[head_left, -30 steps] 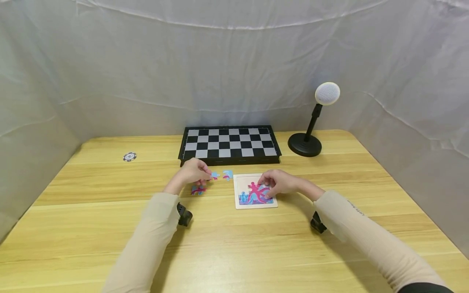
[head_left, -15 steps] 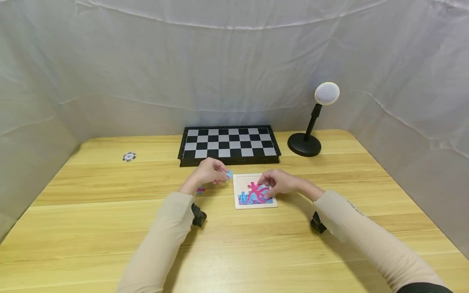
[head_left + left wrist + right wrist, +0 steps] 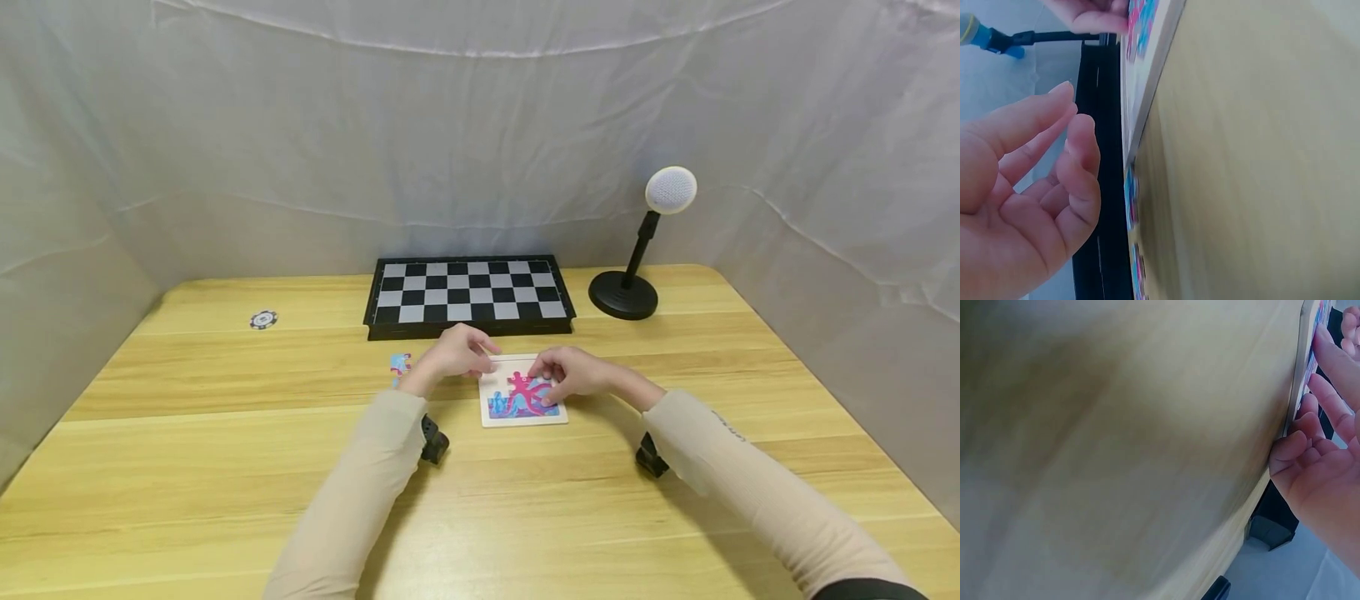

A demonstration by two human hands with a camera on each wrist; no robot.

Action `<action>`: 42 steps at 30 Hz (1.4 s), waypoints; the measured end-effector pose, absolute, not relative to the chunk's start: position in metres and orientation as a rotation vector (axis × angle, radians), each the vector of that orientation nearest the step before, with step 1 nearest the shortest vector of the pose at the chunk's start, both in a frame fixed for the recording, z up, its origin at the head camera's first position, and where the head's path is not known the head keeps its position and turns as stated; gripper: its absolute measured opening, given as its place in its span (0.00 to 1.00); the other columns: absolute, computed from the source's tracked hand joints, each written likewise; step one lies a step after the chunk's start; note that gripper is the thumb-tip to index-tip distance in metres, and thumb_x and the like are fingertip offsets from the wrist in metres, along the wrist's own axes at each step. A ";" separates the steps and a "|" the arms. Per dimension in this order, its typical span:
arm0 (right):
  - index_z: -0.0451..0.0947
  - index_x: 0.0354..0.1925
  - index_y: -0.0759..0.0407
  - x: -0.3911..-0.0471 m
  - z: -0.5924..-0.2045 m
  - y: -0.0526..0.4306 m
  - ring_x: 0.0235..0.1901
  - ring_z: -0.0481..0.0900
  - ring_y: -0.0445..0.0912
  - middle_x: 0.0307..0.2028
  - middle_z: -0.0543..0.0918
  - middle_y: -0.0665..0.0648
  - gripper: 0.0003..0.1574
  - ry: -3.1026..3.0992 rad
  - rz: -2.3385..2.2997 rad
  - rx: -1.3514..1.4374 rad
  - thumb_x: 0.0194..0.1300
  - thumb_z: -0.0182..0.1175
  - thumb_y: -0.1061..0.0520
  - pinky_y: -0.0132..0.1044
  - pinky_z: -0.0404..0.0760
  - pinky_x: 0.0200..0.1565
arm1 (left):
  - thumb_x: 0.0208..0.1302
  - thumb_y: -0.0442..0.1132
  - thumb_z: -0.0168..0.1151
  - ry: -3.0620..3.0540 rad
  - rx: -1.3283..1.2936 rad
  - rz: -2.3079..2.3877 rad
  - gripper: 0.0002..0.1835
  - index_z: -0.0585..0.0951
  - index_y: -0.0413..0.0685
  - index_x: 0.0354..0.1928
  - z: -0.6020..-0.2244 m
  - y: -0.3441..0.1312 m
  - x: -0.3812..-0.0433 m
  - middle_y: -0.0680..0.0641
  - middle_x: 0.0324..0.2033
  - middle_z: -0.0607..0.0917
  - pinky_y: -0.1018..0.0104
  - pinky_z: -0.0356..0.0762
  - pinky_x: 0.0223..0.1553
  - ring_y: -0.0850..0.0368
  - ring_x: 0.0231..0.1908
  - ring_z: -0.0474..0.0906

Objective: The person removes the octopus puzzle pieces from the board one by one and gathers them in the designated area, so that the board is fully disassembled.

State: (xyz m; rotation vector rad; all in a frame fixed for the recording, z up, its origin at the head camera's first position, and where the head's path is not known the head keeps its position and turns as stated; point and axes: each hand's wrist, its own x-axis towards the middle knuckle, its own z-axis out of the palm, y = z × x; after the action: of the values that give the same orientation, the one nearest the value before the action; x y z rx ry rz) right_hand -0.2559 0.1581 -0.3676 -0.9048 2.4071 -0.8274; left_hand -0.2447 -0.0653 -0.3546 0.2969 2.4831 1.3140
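Note:
A square white-rimmed puzzle tray (image 3: 522, 423) lies mid-table, its lower part filled with a pink octopus picture (image 3: 520, 402) on blue and purple. My right hand (image 3: 573, 372) rests on it from the right, fingers and thumb spread over the picture. Over the tray's upper left corner hovers my left hand (image 3: 459, 354). In the left wrist view that left hand (image 3: 1041, 181) is loosely curled, with nothing visible between thumb and fingers. Loose puzzle pieces (image 3: 400, 363) lie left of the tray, partly hidden by the left wrist; more piece edges (image 3: 1132, 197) show in the left wrist view.
Behind the tray lies a black-framed checkered board (image 3: 470, 292). A round white-headed device on a black stand (image 3: 624, 296) stands at the back right. A poker chip (image 3: 263, 320) lies at the left. Grey cloth (image 3: 450, 125) hangs round the table.
My left hand has moved right, from the loose pieces to the tray's upper left corner, uncovering a piece at the left and covering others. The right hand has stayed in place.

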 end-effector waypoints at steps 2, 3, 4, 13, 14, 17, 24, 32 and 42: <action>0.75 0.42 0.65 -0.256 -0.367 0.158 0.26 0.64 0.44 0.28 0.71 0.53 0.21 2.408 -0.827 -0.902 0.49 0.68 0.60 0.32 0.64 0.30 | 0.52 0.31 0.64 2.482 0.321 1.284 0.11 0.81 0.40 0.40 -0.354 -0.061 -0.245 0.47 0.24 0.79 0.70 0.71 0.23 0.56 0.20 0.72; 0.75 0.42 0.65 -0.256 -0.367 0.158 0.26 0.64 0.45 0.28 0.71 0.53 0.21 2.408 -0.827 -0.902 0.49 0.68 0.60 0.32 0.64 0.30 | 0.52 0.31 0.64 2.479 0.332 1.271 0.11 0.81 0.40 0.40 -0.354 -0.059 -0.245 0.47 0.24 0.80 0.70 0.71 0.23 0.56 0.20 0.72; 0.75 0.42 0.65 -0.256 -0.367 0.158 0.26 0.64 0.45 0.28 0.71 0.53 0.21 2.408 -0.828 -0.900 0.49 0.68 0.60 0.32 0.64 0.30 | 0.52 0.32 0.64 2.481 0.346 1.251 0.11 0.82 0.40 0.40 -0.354 -0.058 -0.245 0.47 0.25 0.80 0.70 0.70 0.22 0.56 0.19 0.72; 0.75 0.42 0.66 -0.257 -0.368 0.160 0.26 0.64 0.45 0.28 0.70 0.54 0.21 2.395 -0.847 -0.908 0.49 0.67 0.59 0.32 0.64 0.30 | 0.51 0.30 0.64 2.463 0.392 1.145 0.13 0.82 0.41 0.41 -0.356 -0.047 -0.248 0.47 0.30 0.81 0.75 0.66 0.18 0.60 0.15 0.67; 0.75 0.42 0.66 -0.256 -0.368 0.160 0.27 0.64 0.45 0.28 0.71 0.54 0.21 2.394 -0.849 -0.906 0.49 0.67 0.60 0.32 0.64 0.30 | 0.50 0.30 0.65 2.461 0.395 1.134 0.13 0.82 0.41 0.41 -0.356 -0.046 -0.248 0.47 0.31 0.81 0.75 0.66 0.18 0.61 0.15 0.67; 0.75 0.43 0.66 -0.257 -0.368 0.159 0.27 0.64 0.45 0.28 0.71 0.54 0.22 2.395 -0.848 -0.904 0.49 0.67 0.60 0.32 0.64 0.30 | 0.50 0.31 0.65 2.468 0.395 1.097 0.14 0.82 0.43 0.42 -0.357 -0.044 -0.250 0.46 0.37 0.81 0.75 0.67 0.20 0.62 0.17 0.67; 0.75 0.42 0.66 -0.256 -0.367 0.159 0.27 0.64 0.45 0.28 0.71 0.54 0.21 2.393 -0.846 -0.913 0.49 0.67 0.60 0.32 0.64 0.30 | 0.49 0.33 0.67 2.460 0.372 1.016 0.14 0.83 0.45 0.41 -0.359 -0.041 -0.252 0.47 0.46 0.78 0.70 0.71 0.33 0.58 0.32 0.71; 0.74 0.42 0.66 -0.256 -0.366 0.159 0.27 0.64 0.45 0.28 0.70 0.55 0.21 2.384 -0.848 -0.917 0.50 0.67 0.60 0.32 0.64 0.30 | 0.47 0.34 0.69 2.521 0.402 0.934 0.12 0.84 0.47 0.37 -0.358 -0.036 -0.251 0.48 0.45 0.79 0.60 0.66 0.49 0.55 0.44 0.70; 0.75 0.42 0.66 -0.257 -0.367 0.159 0.27 0.64 0.45 0.28 0.70 0.55 0.21 2.373 -0.862 -0.924 0.49 0.67 0.60 0.32 0.64 0.30 | 0.43 0.33 0.70 2.559 0.427 0.887 0.12 0.83 0.46 0.34 -0.359 -0.033 -0.251 0.48 0.42 0.78 0.62 0.67 0.44 0.55 0.40 0.69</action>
State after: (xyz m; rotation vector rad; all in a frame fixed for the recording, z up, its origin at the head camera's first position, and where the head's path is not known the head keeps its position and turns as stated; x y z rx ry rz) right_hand -0.2568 0.1592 -0.3672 -0.9237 2.3734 -0.8620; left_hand -0.2508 -0.0325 -0.3591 0.4269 2.5591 0.8868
